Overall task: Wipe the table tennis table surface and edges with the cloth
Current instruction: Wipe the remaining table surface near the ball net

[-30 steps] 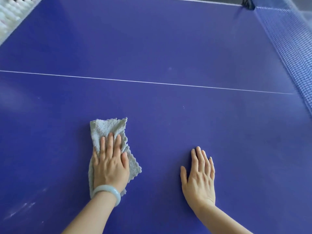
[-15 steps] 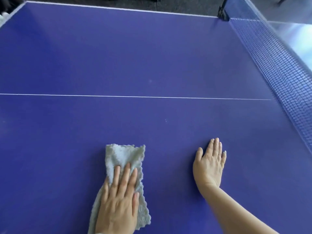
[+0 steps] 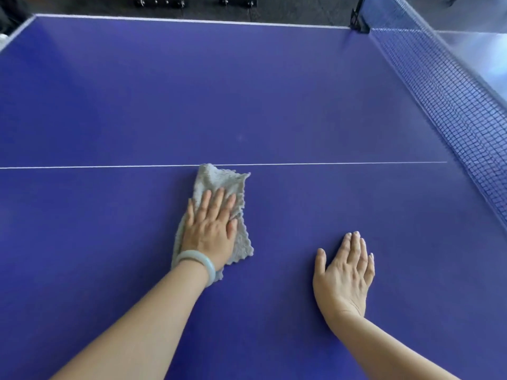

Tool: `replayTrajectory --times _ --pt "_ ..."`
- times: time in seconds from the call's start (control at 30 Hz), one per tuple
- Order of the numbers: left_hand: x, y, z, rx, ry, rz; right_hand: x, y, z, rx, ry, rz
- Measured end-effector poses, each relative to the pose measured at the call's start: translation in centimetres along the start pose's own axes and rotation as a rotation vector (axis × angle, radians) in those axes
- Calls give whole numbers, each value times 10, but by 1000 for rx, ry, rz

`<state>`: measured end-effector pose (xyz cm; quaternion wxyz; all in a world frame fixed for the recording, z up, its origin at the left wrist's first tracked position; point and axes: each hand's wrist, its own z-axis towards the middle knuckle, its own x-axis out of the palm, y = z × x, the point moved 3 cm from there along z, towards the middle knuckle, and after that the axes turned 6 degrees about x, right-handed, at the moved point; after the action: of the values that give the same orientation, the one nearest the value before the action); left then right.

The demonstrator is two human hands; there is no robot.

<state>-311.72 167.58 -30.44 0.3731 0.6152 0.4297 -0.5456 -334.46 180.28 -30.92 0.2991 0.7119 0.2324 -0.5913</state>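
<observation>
Pressing cloth (image 3: pixel 219 179) flat under left hand (image 3: pixel 210 229), fingers straight, no clutching. Sits midway on table (image 3: pixel 109 91), far tip touching white line (image 3: pixel 82 167). Bracing with right hand (image 3: pixel 343 272) flat on bare top, fingers straight, holding nothing. Keep palm pressure even, overlap strokes, carry past line to far edge (image 3: pixel 192 21); steer clear of net (image 3: pixel 452 105).
</observation>
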Motion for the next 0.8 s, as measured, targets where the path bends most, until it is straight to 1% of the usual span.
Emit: replayTrajectory --times 0.07,0.13,0.2,0.3,0.37,0.43,0.47,0.5,0.57,0.63,0.7,0.8 --pt "2 20 -31 -117 -14 -22 1 1 -1 2 -5 -7" --pt "6 -1 -73 -123 -62 -82 0 2 -2 5 -12 -31" --pt "12 -45 -101 18 -64 -155 0 4 -2 9 -16 -42" --pt "14 -104 -95 279 -56 -164 1 5 -1 5 -8 -28" --pt "10 -114 -69 395 -35 -124 1 4 0 -1 1 -49" --pt "8 -97 -43 463 -19 -56 2 3 0 -4 6 -63" --pt "7 -80 -32 440 -21 -12 2 3 0 -4 4 -69" --pt "6 -59 -21 375 -27 19 2 4 1 -4 -2 -72" --pt "4 -11 -10 201 -43 12 2 5 0 -4 -14 -75" --pt "2 28 -19 71 -57 -12 3 5 -1 -6 -17 -70" --pt "1 47 -40 -33 -35 -34 3 4 0 -10 -11 -83" --pt "2 48 -60 -143 -5 -75 3 3 -2 -2 18 -142"
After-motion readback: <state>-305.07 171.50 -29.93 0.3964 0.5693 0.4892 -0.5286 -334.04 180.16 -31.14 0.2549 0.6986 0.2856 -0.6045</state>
